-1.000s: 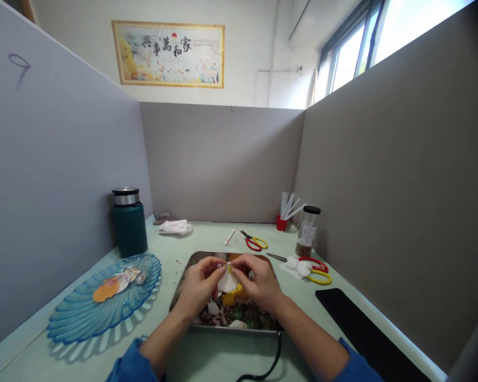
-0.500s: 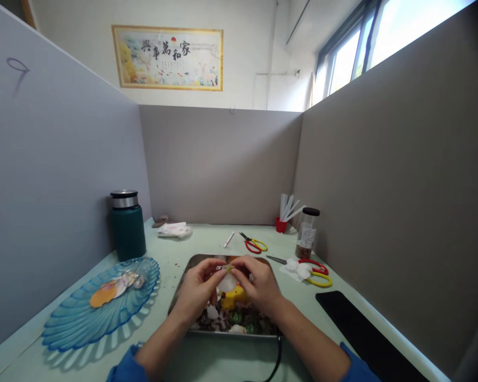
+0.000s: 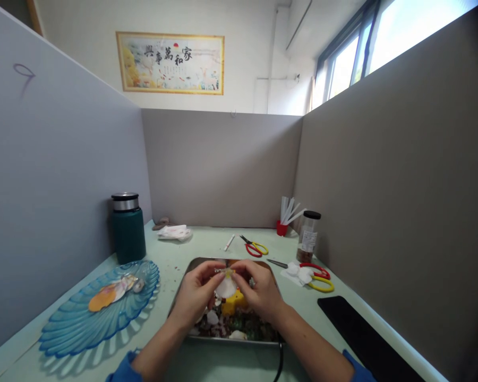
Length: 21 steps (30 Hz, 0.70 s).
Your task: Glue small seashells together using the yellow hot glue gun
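Observation:
Over the metal tray [image 3: 258, 341], my left hand [image 3: 201, 289] and my right hand [image 3: 258, 289] meet with fingertips pinched. Between them is a white fan-shaped seashell [image 3: 226, 288], gripped along its top edge. A small yellowish bit [image 3: 228, 274] shows at the pinch, too small to name. Below the hands, a yellow object [image 3: 234, 303] lies in the tray among white shells [image 3: 212, 317] and dark green and brown pieces. My forearms and fingers hide part of the tray.
At left stand a blue shell-shaped plate [image 3: 67, 323] holding shells and a green bottle [image 3: 128, 236]. To the right are scissors [image 3: 322, 278] on white tissue, a jar [image 3: 307, 239] and a black flat object [image 3: 366, 339]. More scissors [image 3: 255, 248] lie behind the tray. A black cable [image 3: 280, 361] hangs in front.
The whole view has shifted slightly downward in the picture. Both hands keep their pinch on the seashell, whose white face now shows a little more.

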Motion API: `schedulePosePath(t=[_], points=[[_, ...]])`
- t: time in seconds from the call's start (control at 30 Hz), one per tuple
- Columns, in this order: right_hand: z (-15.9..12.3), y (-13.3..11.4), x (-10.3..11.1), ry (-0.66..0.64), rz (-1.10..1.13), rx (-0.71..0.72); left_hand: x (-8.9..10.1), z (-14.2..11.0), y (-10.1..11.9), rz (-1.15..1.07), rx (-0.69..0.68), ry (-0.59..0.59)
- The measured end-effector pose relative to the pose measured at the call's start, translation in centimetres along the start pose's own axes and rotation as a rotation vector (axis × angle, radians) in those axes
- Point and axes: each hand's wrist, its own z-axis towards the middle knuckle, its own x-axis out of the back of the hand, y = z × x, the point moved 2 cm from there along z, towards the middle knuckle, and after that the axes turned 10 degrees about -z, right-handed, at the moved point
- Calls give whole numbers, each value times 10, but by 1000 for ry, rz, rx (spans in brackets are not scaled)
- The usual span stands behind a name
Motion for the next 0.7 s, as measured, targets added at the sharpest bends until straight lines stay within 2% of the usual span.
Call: schedulePosePath(t=[0.43, 0.7], points=[[-2, 2, -2, -52, -4, -13, -1, 1, 1, 34, 43, 15], [-1, 2, -1, -26, -26, 1, -1, 0, 3, 24, 43, 14]])
